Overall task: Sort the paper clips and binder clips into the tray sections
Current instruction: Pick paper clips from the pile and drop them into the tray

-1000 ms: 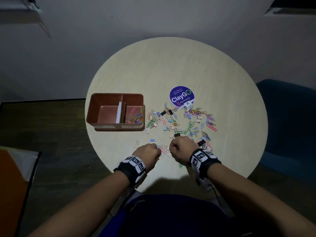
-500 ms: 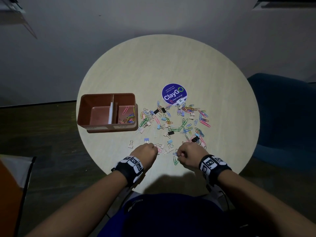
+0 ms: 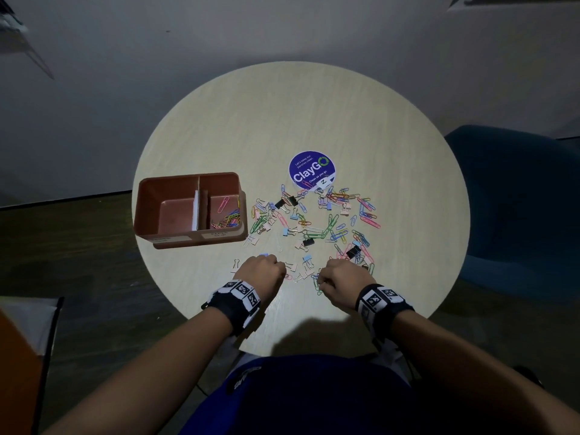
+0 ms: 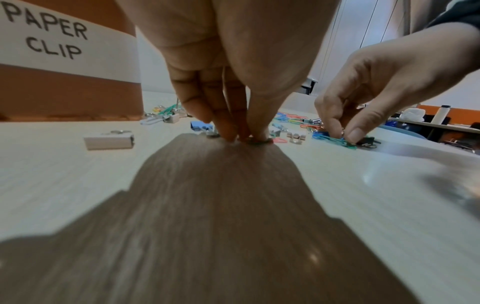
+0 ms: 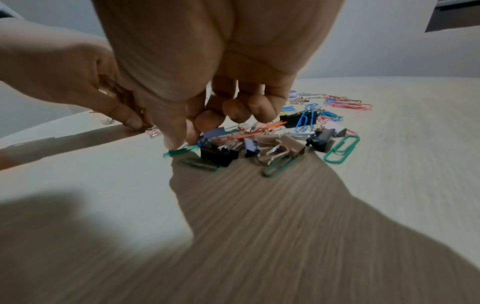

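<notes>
Clips in many colours, wire paper clips mixed with small binder clips, lie scattered on the round table right of the brown tray. Since a second ago the right hand has drawn rightward, away from the left hand; each pinches a paper clip at the heap's near edge. Paper clips fill the tray's right section.

Head view dim, room dark, light pooled on my round table; edges bowed. Wrist views brighter, wide-angle stretched. Long shadows of my hands run toward the lens. Right wrist view motion-blurred at the foreground.
</notes>
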